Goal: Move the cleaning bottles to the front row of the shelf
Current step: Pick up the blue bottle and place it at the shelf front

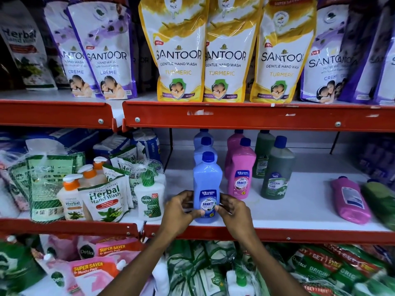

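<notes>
Red-edged store shelving fills the view, and the middle shelf (299, 216) has a white deck that carries the cleaning bottles. At its front lip stands a blue bottle (207, 184), upright, label facing out. The left hand (180, 210) and the right hand (233, 208) clasp its lower part from either side, fingers curled around the label; the bottle's base sits on or just above the deck, and I cannot tell which, since the thumbs cover the bottom corners. Two more blue bottles (204, 146) line up behind it, mostly hidden, only caps and shoulders showing.

Just to the right, a pink bottle (242, 174) stands upright further back, with another pink one behind it, half covered. A dark green bottle (277, 171) stands right of that, and a second green one sits behind it, its top cut off by the shelf above. Well to the right, a pink bottle lying on its side (350, 201) rests on the deck, beside a green bottle lying down (379, 201) that is blurred and cut by the frame edge.

Left of the blue bottle, a white Dettol pump bottle (150, 197) and herbal hand wash pouches (104, 199) crowd the neighbouring bay. Santoor refill pouches (224, 52) line the top shelf, their tops out of frame. Packs on the lowest shelf are too blurred to read fully.
</notes>
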Demonstrator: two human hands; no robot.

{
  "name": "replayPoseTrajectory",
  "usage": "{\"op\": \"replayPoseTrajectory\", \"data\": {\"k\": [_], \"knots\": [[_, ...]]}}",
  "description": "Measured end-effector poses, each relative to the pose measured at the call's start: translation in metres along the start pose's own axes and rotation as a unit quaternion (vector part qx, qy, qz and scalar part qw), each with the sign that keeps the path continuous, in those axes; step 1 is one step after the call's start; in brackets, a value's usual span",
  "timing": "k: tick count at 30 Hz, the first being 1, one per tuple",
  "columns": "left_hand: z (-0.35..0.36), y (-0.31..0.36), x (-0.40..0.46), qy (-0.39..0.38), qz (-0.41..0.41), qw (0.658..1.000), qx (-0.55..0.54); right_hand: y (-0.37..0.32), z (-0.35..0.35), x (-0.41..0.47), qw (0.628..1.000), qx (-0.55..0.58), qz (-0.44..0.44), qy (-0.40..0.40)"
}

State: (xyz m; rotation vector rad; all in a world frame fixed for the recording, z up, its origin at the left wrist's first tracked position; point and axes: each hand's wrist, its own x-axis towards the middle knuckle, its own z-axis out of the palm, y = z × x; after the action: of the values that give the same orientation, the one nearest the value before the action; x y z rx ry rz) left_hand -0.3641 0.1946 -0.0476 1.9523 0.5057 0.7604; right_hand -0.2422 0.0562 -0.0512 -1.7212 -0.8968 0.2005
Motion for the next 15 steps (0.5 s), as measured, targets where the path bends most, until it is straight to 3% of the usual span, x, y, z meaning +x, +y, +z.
{"op": "replayPoseTrajectory", "data": {"k": [15], "knots": [[0.0012,-0.0027,-0.0056,-0.02,-0.033,0.999,-0.023,0.0028,-0.0033,-0.006,0.999,0.038,0.017,-0.012]]}}
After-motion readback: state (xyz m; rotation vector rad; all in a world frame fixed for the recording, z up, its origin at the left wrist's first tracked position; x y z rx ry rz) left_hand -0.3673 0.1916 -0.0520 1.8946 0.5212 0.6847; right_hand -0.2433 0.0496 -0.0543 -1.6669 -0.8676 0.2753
